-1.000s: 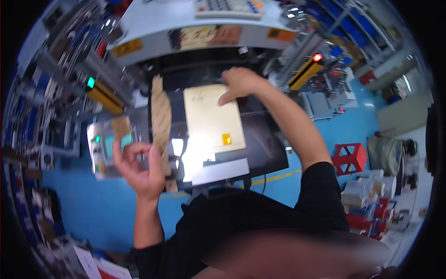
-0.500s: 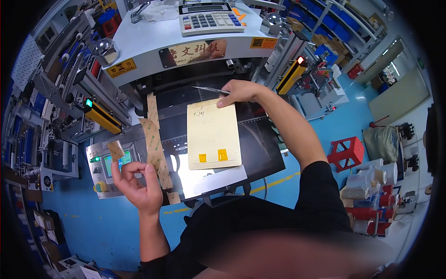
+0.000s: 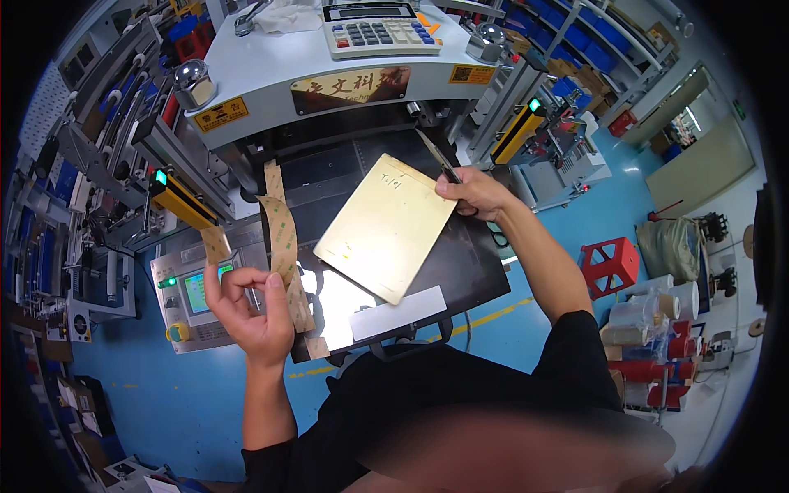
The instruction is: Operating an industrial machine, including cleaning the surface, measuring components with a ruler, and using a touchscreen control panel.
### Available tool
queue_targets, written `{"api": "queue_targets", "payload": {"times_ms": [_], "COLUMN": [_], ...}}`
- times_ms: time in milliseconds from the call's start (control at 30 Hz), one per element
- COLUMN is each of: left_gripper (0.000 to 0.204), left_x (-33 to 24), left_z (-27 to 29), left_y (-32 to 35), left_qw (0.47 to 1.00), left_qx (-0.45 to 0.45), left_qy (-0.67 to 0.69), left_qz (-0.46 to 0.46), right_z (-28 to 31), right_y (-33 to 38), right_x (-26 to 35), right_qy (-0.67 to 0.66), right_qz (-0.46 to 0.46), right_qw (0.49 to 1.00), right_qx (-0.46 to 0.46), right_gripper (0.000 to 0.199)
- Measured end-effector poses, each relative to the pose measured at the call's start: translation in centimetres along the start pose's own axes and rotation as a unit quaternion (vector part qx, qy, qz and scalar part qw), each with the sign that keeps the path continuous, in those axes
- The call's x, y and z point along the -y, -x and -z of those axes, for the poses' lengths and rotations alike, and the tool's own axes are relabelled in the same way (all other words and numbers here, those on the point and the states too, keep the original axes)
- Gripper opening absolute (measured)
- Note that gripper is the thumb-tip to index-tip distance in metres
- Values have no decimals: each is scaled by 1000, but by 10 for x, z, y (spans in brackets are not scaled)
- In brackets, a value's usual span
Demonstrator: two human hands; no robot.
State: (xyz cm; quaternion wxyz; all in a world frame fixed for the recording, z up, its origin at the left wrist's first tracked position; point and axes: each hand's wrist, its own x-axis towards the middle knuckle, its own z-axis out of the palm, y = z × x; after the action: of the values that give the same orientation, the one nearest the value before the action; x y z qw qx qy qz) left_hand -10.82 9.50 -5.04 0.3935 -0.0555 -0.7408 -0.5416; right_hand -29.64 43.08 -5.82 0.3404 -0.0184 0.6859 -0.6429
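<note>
My right hand point(image 3: 477, 195) grips the upper right corner of a flat cream plate point(image 3: 382, 234), tilted over the black work surface. The same hand also holds a slim, pointed metal tool point(image 3: 436, 152), tip directed away from me; its exact kind cannot be made out. Handwriting shows near the plate's far edge, and glare washes out its near part. On the left, my left hand point(image 3: 253, 316) is raised, index finger up and the other fingers bent. A small piece of brown printed tape point(image 3: 216, 245) clings to that index fingertip.
A long strip of brown tape point(image 3: 283, 238) runs down the left of the black work surface point(image 3: 477, 271). Beside it stands a control panel point(image 3: 197, 292). Yellow sensor bars point(image 3: 181, 199) flank the machine. A white strip point(image 3: 399, 312) lies at the near edge; a calculator point(image 3: 382, 33) sits on top.
My right hand has moved right and toward me, turning the plate clockwise and tilting it. Its orange patches are no longer clearly visible. The right sensor light went from red to green.
</note>
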Motion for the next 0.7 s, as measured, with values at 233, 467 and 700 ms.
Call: {"api": "queue_targets", "payload": {"times_ms": [233, 467, 700], "left_gripper": [70, 71, 76], "left_x": [3, 5, 10], "left_z": [-2, -2, -1], "left_y": [-6, -10, -12], "left_qw": [999, 997, 992], "left_qx": [26, 67, 103], "left_qy": [21, 22, 13], "left_qz": [-3, -12, -67], "right_z": [-22, -31, -35], "right_y": [20, 22, 23], "right_x": [-10, -11, -7], "right_qy": [48, 263, 355], "right_qz": [-28, 18, 56], "right_qw": [998, 960, 926], "right_qx": [-4, -94, -113], "right_gripper": [19, 19, 27]}}
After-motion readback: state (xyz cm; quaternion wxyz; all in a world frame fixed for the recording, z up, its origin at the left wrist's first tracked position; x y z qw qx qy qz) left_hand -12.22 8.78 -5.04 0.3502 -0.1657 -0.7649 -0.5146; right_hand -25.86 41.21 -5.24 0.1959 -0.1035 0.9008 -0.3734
